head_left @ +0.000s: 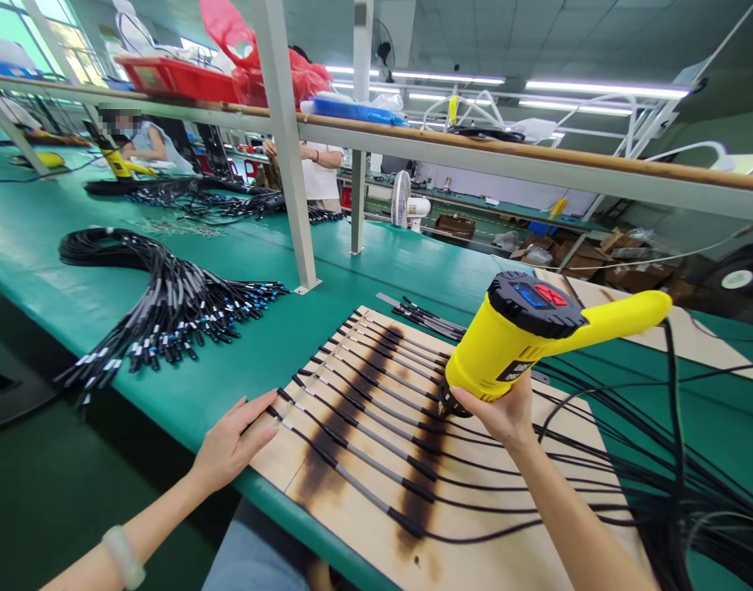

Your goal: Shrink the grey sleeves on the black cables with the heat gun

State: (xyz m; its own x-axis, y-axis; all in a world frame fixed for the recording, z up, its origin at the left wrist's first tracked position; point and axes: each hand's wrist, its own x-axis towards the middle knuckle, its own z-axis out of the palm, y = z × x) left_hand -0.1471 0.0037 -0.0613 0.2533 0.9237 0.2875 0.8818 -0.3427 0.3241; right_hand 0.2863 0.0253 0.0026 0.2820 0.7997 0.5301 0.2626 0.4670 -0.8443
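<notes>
My right hand [504, 412] is closed around the body of a yellow heat gun [524, 341], its nozzle aimed down at a row of several black cables [364, 410] laid side by side on a scorched wooden board [475, 542]. Grey sleeves sit on the cables between two dark burn stripes. My left hand [236, 443] lies flat with fingers stretched out on the board's left corner, fingertips touching the cable ends.
A large bundle of black cables with blue-tipped ends [167, 312] lies on the green table [56, 271] to the left. Metal posts [286, 148] hold a shelf overhead. Other people [143, 141] work at the far end. Loose cables trail off right [690, 484].
</notes>
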